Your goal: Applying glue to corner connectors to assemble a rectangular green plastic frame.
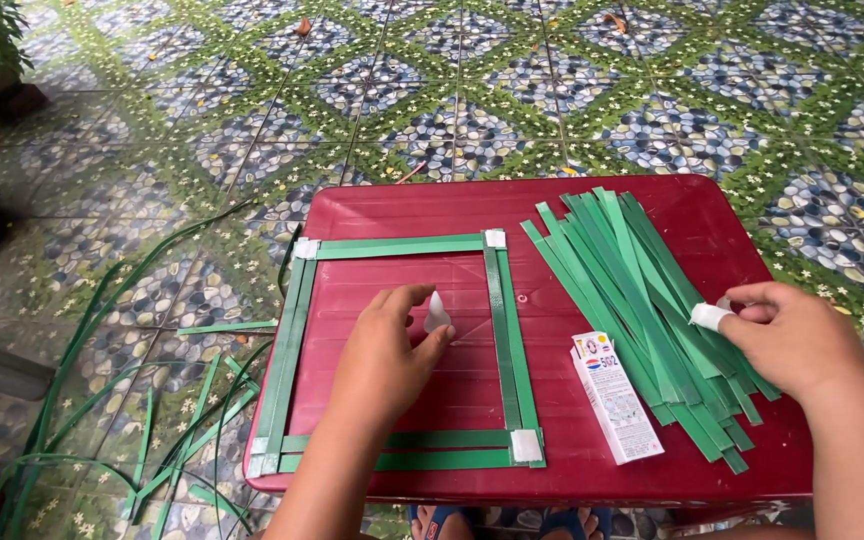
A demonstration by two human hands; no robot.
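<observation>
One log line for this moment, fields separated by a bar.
left hand: holds small white tube over green strip frame | right hand: on loose green strips | white box between

soft even daylight, faint shadows, sharp focus

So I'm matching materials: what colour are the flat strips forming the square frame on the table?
The flat strips of the square frame are green, clearest in the head view.
</observation>
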